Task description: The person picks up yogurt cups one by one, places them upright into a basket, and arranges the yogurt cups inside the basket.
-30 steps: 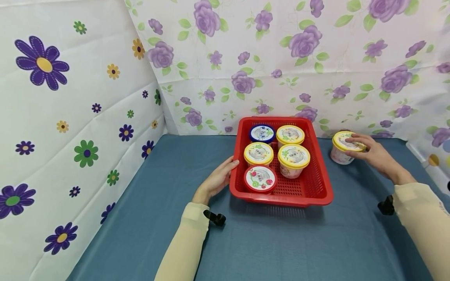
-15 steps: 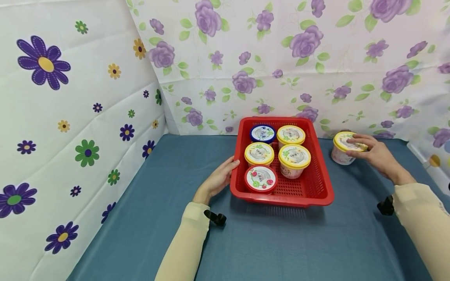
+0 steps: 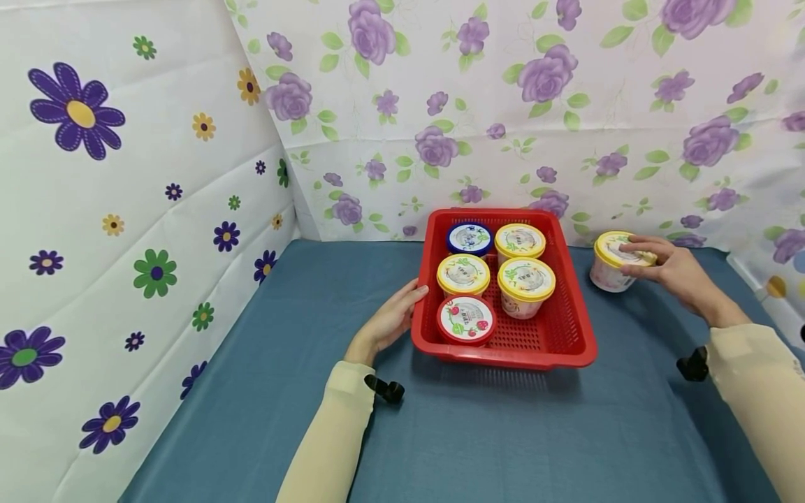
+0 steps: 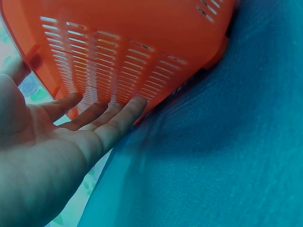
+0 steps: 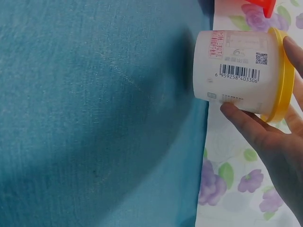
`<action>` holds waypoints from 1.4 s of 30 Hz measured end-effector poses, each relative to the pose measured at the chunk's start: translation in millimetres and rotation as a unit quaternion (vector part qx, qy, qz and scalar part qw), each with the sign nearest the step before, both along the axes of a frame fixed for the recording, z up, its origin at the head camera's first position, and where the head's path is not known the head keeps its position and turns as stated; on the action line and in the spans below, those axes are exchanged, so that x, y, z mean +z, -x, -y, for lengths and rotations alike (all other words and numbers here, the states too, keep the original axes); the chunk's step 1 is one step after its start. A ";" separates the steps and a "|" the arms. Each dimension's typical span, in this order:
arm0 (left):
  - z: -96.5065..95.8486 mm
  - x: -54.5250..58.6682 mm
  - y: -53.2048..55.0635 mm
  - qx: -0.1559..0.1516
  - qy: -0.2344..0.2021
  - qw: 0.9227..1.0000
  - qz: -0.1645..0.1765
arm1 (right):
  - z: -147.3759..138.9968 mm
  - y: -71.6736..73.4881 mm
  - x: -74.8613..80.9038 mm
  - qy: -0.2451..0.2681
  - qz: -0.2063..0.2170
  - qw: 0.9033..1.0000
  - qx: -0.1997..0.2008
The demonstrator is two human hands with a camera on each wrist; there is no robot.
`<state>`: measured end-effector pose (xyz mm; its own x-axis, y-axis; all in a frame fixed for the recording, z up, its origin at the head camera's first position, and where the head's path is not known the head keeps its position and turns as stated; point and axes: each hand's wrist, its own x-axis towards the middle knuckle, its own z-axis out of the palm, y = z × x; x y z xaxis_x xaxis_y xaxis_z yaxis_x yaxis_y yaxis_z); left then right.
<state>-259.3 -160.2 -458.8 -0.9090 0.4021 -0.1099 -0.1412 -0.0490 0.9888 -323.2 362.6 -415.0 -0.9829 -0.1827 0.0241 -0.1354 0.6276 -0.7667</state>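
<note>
My left hand [image 3: 391, 316] holds the left side of a red plastic basket [image 3: 575, 328], thumb at the rim. In the left wrist view its fingers [image 4: 120, 123] lie against the slotted outer wall. At the back right, my right hand [image 3: 682, 279] grips a yellow-lidded paper tub [image 3: 608, 274]. The right wrist view shows the tub's white side [image 5: 236, 71] with a barcode, one digit below it and fingers at the lid. Inside the basket are a blue-lidded tub [image 3: 469, 239], a red-lidded tub [image 3: 466, 320] and three yellow-lidded tubs [image 3: 525, 286].
A blue cloth [image 3: 478, 440] covers the table. A floral sheet [image 3: 478, 91] hangs close behind the basket and the held tub. Another flowered sheet [image 3: 157, 209] borders the left side. Inside the basket, bare mesh shows at the front right.
The right hand and the yellow-lidded tub have shifted very slightly, up and to the left in view. The left hand and the basket stay in place.
</note>
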 end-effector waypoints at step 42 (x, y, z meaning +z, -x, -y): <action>0.1 0.4 -0.4 0.001 0.001 1.000 0.000 | 47.8 -28.0 107.4 0.008 -0.075 0.990 0.120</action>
